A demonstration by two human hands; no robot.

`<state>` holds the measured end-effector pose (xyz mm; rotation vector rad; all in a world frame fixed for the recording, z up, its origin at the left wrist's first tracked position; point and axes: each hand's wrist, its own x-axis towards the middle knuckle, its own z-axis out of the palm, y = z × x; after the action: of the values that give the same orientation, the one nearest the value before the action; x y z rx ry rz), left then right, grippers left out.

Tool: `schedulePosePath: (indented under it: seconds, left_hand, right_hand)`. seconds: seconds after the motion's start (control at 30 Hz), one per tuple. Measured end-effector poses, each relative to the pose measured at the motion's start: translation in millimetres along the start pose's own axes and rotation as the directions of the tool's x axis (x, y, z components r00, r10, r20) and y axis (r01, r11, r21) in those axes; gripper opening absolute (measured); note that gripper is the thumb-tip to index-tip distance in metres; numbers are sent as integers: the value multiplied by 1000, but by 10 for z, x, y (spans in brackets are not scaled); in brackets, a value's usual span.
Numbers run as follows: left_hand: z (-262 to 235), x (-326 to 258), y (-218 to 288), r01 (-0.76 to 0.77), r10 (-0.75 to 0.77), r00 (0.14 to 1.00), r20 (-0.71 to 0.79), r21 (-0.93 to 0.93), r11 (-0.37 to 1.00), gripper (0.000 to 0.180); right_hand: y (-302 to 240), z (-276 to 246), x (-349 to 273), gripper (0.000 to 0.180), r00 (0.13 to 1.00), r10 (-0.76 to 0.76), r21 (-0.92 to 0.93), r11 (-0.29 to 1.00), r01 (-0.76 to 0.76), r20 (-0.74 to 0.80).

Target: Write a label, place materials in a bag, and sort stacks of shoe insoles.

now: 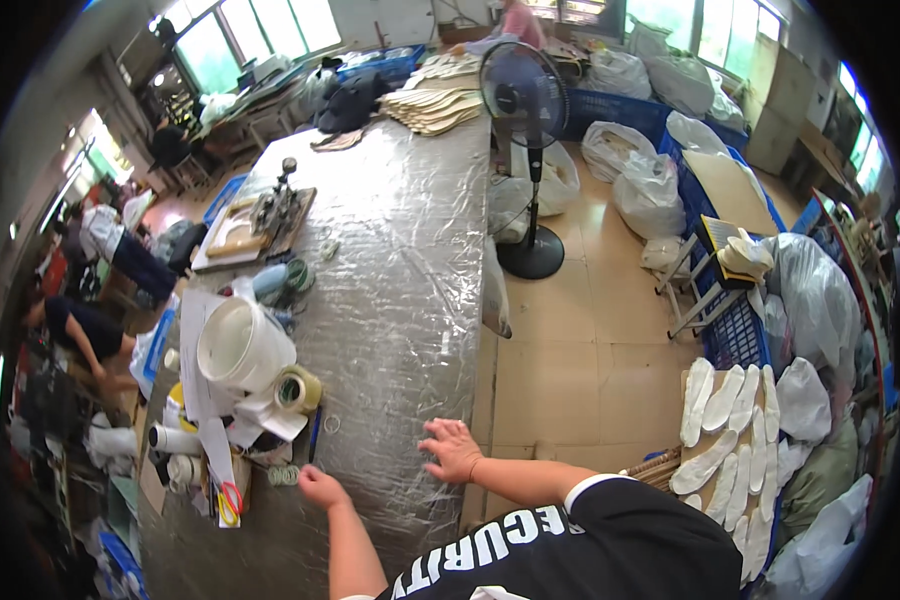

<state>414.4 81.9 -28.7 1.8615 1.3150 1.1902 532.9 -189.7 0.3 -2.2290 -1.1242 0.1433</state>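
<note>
My left hand (322,488) is over the near part of the plastic-covered table (400,300), its fingers curled together. What they hold, if anything, is hidden. Just left of it lies a small pale-green coil (283,475). My right hand (453,452) hovers by the table's right edge with its fingers apart and nothing in them. Between the hands and the clutter on the left lie a blue pen (315,432) and a small clear ring (331,424). Scissors (230,503) with red and yellow handles rest left of my left hand.
A white bucket (240,345) and a tape roll (298,390) stand at the table's left. Beyond sits a metal clamp-like device (275,215); flat cream pieces (435,108) are stacked at the far end. Right are a standing fan (535,225) and a board of white sock-shaped pieces (730,430).
</note>
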Motion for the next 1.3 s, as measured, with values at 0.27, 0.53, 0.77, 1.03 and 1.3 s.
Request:
schedulePosePath:
  seconds: [0.27,0.53,0.77,1.03,1.3]
  left_hand:
    - [512,-1198,605,-499,423,839,343,170,850,10]
    - [1623,-1434,1234,-656,450,726,520,328,680,12]
    - [3740,-2550,2722,-587,460,209,863,-266,765,12]
    - [5484,-3202,3586,-556,187,-230,955,-287,780,13]
    - [6940,-3627,4277,-619,-49,-395,917,-227,752,14]
  right_hand:
    - [1619,-1009,-771,31,999,-25,243,969,35,-43]
    - [3291,-2317,-2405,28,388,871,-190,453,-871,301]
    - [3895,-2231,-1750,30,455,813,143,434,-890,363]
    - [5176,-2639,-1506,34,230,964,685,259,-681,-136]
    - [5155,-2216,-2401,26,-501,858,629,-452,-633,113]
